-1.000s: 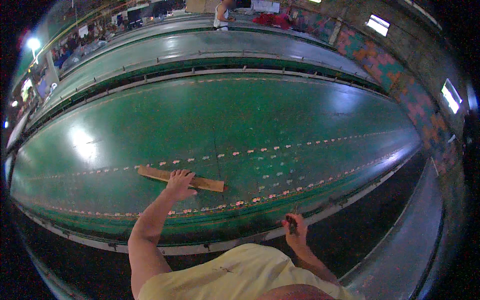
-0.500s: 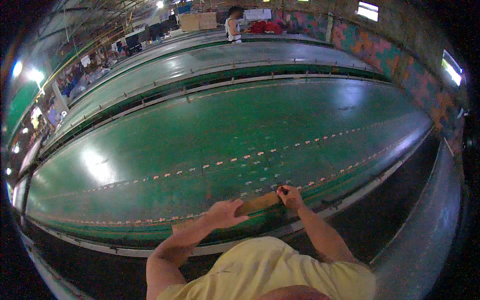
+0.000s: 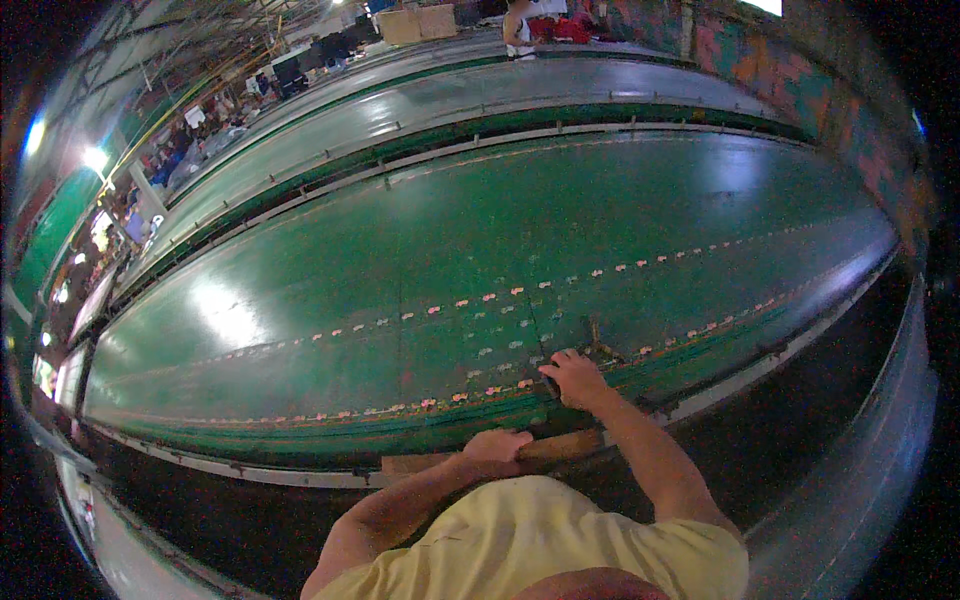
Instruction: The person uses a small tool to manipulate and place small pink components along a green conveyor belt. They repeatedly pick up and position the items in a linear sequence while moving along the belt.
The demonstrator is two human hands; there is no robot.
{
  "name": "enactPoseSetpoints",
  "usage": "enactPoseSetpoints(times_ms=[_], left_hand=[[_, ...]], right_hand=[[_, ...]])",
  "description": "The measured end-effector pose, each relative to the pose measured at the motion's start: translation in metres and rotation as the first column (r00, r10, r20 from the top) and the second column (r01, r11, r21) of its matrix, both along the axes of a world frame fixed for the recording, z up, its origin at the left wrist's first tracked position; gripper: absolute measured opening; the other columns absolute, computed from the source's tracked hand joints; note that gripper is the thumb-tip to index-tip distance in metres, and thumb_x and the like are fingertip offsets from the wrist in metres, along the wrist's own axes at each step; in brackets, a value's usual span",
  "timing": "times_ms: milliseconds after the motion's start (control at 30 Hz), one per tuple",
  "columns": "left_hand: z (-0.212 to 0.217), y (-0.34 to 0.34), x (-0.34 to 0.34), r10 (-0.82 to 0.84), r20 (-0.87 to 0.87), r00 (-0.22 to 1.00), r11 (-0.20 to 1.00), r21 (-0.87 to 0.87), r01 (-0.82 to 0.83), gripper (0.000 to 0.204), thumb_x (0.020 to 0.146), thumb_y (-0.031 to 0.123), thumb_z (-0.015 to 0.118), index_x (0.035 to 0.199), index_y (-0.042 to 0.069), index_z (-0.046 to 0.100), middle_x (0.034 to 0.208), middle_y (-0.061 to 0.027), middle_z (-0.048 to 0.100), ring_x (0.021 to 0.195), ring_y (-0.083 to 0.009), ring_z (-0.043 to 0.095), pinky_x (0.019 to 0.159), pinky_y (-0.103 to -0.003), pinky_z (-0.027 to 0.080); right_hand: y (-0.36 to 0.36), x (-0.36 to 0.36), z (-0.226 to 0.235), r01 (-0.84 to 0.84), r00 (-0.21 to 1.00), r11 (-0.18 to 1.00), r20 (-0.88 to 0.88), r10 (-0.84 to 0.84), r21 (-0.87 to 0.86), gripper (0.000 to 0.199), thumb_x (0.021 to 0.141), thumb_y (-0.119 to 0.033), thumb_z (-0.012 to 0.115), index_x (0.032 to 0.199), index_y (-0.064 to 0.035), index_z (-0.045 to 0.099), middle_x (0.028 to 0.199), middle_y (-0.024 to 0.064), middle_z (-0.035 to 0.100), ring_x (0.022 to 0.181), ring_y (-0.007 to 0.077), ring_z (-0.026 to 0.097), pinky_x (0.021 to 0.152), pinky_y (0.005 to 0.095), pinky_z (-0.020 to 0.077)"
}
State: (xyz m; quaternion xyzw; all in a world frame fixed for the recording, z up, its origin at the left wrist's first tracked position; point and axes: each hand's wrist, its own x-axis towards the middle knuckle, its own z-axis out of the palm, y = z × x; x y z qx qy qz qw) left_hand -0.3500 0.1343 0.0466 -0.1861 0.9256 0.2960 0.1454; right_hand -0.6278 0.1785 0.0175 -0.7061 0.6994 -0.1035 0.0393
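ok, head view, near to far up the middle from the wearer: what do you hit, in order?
Yellow shirt → left hand pressing on a wooden strip at the table's near edge → right hand on the green table → rows of small pale marks → second long table → person standing at the far end.

dim hall, overhead lamp glare on green table [image 3: 300,330], fisheye-bent dark edges

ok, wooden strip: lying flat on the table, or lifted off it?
Flat, at the near edge of the green table. The wooden strip lies along the rim, with the left hand pressed on top of it.
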Motion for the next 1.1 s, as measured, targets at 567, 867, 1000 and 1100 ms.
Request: enactPoseSetpoints(times_ms=[567, 867, 1000, 1100], left_hand=[[-0.011, -0.006, 0.069, 0.01, -0.215, 0.977, 0.96, -0.271, -0.07, 0.058, 0.085, 0.059, 0.082, 0.116, 0.012, 0.07, 0.097, -0.0138, 0.078, 0.094, -0.0397, 0.077, 0.081, -0.055, 0.061], [-0.011, -0.009, 0.071, 0.052, -0.157, 0.986, 0.959, -0.269, -0.093, 0.063, 0.084, 0.059, 0.083, 0.124, 0.012, 0.073, 0.103, -0.0167, 0.079, 0.101, -0.0425, 0.076, 0.088, -0.055, 0.06], [0.011, -0.005, 0.06, 0.081, -0.095, 0.992, 0.971, -0.218, -0.1, 0.069, 0.082, 0.059, 0.085, 0.13, 0.01, 0.074, 0.111, -0.0188, 0.08, 0.106, -0.0412, 0.076, 0.093, -0.054, 0.059], [0.0, -0.009, 0.064, 0.11, -0.17, 0.979, 0.958, -0.245, -0.15, 0.07, 0.082, 0.057, 0.087, 0.132, 0.01, 0.074, 0.111, -0.0192, 0.08, 0.108, -0.0412, 0.075, 0.094, -0.053, 0.059]], right_hand=[[0.021, 0.044, -0.028, 0.318, 0.928, 0.944, 0.232, -0.291, -0.088, 0.042, 0.091, -0.022, 0.084, 0.128, -0.0079, 0.068, 0.127, 0.0169, 0.068, 0.129, 0.0396, 0.061, 0.11, 0.0539, 0.0505], [0.085, 0.017, -0.001, 0.516, 0.67, 0.803, 0.724, -0.163, -0.297, 0.017, 0.102, -0.007, 0.077, 0.116, -0.0053, 0.066, 0.09, 0.0068, 0.07, 0.079, 0.0142, 0.075, 0.062, 0.0313, 0.0588], [0.121, -0.005, -0.028, 0.649, 0.659, 0.731, 0.635, -0.402, -0.211, 0.027, 0.103, -0.013, 0.078, 0.126, -0.0045, 0.068, 0.087, 0.0052, 0.07, 0.074, 0.0115, 0.07, 0.06, 0.0332, 0.0591], [0.141, 0.019, -0.019, 0.645, 0.573, 0.749, 0.745, -0.341, -0.153, 0.031, 0.104, -0.015, 0.077, 0.133, -0.0062, 0.068, 0.091, 0.0059, 0.07, 0.073, 0.0118, 0.068, 0.058, 0.0328, 0.0576]])
